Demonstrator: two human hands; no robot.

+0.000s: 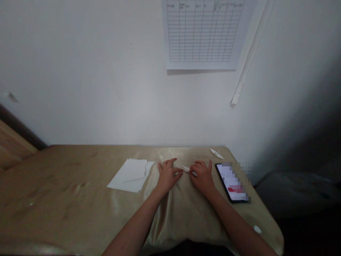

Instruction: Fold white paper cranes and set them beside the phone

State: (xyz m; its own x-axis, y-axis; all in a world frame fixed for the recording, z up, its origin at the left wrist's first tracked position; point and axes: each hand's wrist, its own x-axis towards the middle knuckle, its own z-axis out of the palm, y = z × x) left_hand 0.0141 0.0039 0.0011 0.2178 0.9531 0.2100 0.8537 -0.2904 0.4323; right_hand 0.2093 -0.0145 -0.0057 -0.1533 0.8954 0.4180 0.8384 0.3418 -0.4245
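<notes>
A small folded piece of white paper (185, 169) is between my two hands, just above or on the table cover. My right hand (203, 177) pinches its right end between thumb and fingers. At its left end, the thumb and index finger of my left hand (167, 175) come together on the paper's edge, while the other fingers stretch away. The finer folds are too small to make out. Beyond my right hand lies a white folded paper crane (216, 153), wings spread, near the table's back right corner.
Left of my hands lies a stack of white paper sheets (128, 176), the top one torn along an edge. A phone (231, 183) with a lit screen rests to the right. A small white object (257, 229) sits near the right edge of the cloth-covered table (80, 213). A printed chart (199, 35) hangs on the wall.
</notes>
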